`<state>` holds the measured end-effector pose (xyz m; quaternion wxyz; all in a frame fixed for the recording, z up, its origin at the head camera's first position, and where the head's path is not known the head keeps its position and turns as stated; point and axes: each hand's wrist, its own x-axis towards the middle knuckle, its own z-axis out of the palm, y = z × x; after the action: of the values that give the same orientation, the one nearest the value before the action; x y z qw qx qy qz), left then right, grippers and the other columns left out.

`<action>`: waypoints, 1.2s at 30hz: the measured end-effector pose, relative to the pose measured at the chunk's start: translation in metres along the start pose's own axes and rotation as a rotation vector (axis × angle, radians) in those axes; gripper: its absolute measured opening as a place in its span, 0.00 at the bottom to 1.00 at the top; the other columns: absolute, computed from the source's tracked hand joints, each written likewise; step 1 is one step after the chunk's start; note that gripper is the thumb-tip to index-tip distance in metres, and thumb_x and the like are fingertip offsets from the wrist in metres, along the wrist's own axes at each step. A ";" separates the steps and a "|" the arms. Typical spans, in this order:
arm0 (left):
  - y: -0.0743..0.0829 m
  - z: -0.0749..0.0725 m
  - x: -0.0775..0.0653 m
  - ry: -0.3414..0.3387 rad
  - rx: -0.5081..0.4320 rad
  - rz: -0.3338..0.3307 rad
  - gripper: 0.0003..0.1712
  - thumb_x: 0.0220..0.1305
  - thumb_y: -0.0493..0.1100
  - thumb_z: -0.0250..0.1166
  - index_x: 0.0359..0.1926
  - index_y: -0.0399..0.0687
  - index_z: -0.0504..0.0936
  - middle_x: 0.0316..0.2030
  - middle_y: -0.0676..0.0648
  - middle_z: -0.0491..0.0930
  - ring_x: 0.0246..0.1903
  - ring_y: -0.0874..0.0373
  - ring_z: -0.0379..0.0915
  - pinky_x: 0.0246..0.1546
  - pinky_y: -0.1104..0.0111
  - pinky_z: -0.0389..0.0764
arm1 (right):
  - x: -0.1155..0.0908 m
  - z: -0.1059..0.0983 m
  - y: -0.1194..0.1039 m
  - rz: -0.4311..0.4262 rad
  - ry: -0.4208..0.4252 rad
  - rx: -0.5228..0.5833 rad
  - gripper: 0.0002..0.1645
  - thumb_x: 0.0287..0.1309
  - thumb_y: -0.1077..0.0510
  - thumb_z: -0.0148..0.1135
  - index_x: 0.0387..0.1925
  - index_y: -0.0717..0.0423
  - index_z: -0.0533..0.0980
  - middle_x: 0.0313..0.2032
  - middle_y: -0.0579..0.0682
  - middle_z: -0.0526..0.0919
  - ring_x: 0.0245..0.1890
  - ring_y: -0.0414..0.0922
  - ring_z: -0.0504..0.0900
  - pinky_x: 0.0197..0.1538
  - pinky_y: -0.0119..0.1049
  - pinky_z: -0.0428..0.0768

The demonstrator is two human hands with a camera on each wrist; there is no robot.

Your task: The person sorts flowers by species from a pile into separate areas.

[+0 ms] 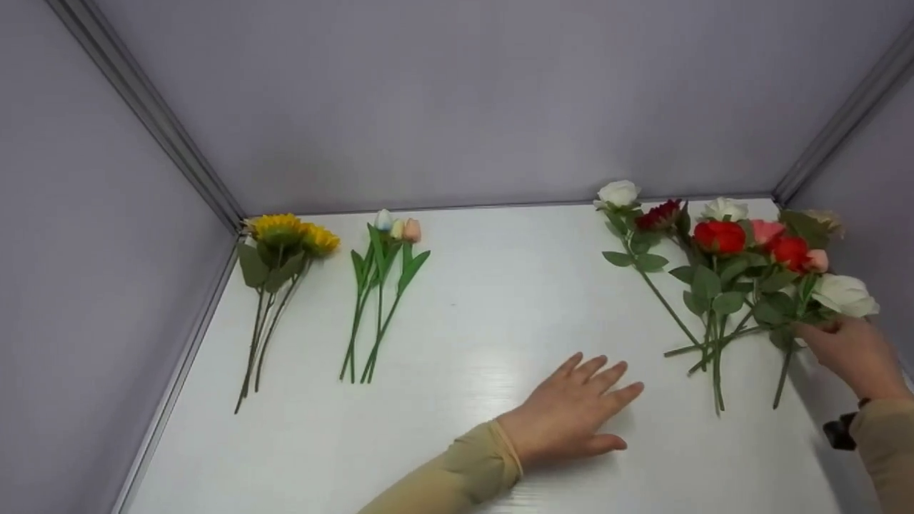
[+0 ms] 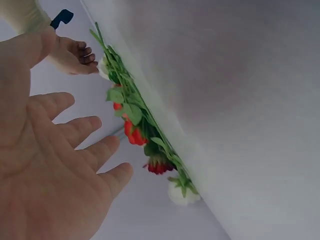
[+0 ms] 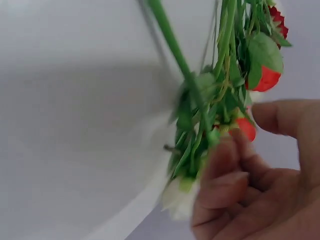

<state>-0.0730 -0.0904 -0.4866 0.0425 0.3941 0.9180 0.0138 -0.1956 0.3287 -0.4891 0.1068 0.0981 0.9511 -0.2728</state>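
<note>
My left hand [image 1: 575,414] is spread out flat over the white table, palm down and fingers apart, holding nothing. At the right edge my right hand [image 1: 853,353] is beside a white rose [image 1: 846,295]. Its fingertips reach the leaves under the bloom. In the right wrist view the thumb [image 3: 272,117] stands apart from the curled fingers [image 3: 225,187], and a green stem [image 3: 177,57] runs up to those fingertips; the contact there is blurred. Around this hand lies a pile with red roses [image 1: 720,236], a dark red flower [image 1: 660,214] and another white rose [image 1: 618,193].
Yellow sunflowers [image 1: 278,230] lie at the back left, stems toward me. To their right are pale tulips [image 1: 411,230] with green leaves. Grey panels [image 1: 464,100] wall the table at the back and sides. A dark strapped device [image 1: 841,432] sits on my right wrist.
</note>
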 end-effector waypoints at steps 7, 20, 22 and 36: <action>0.028 0.004 0.031 0.015 0.016 0.068 0.46 0.71 0.77 0.45 0.82 0.69 0.46 0.80 0.54 0.47 0.78 0.56 0.41 0.77 0.57 0.45 | 0.002 0.004 0.012 0.062 -0.220 0.157 0.38 0.70 0.33 0.56 0.39 0.68 0.79 0.29 0.49 0.84 0.31 0.44 0.82 0.35 0.39 0.82; 0.035 0.008 0.037 0.001 -0.020 0.086 0.45 0.71 0.77 0.44 0.82 0.69 0.48 0.80 0.54 0.49 0.78 0.56 0.43 0.76 0.58 0.48 | 0.000 0.017 0.017 0.042 -0.134 0.370 0.31 0.71 0.44 0.61 0.45 0.74 0.80 0.28 0.47 0.85 0.27 0.40 0.85 0.33 0.36 0.85; 0.033 0.008 0.037 0.002 -0.033 0.087 0.45 0.72 0.76 0.45 0.82 0.68 0.49 0.80 0.54 0.49 0.78 0.57 0.44 0.76 0.58 0.48 | -0.002 0.017 0.018 0.044 -0.114 0.388 0.31 0.71 0.46 0.61 0.48 0.76 0.79 0.28 0.48 0.85 0.27 0.41 0.85 0.33 0.36 0.86; 0.003 -0.002 0.024 0.188 -0.350 -0.076 0.28 0.78 0.61 0.53 0.72 0.59 0.74 0.68 0.57 0.73 0.68 0.63 0.67 0.67 0.71 0.66 | -0.031 0.020 -0.033 -0.094 0.035 0.479 0.34 0.71 0.44 0.62 0.60 0.72 0.73 0.34 0.42 0.85 0.33 0.37 0.86 0.39 0.35 0.87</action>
<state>-0.0879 -0.0710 -0.4857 0.0252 0.3429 0.9156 0.2083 -0.1711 0.2865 -0.4816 0.0514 0.0808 0.8644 -0.4935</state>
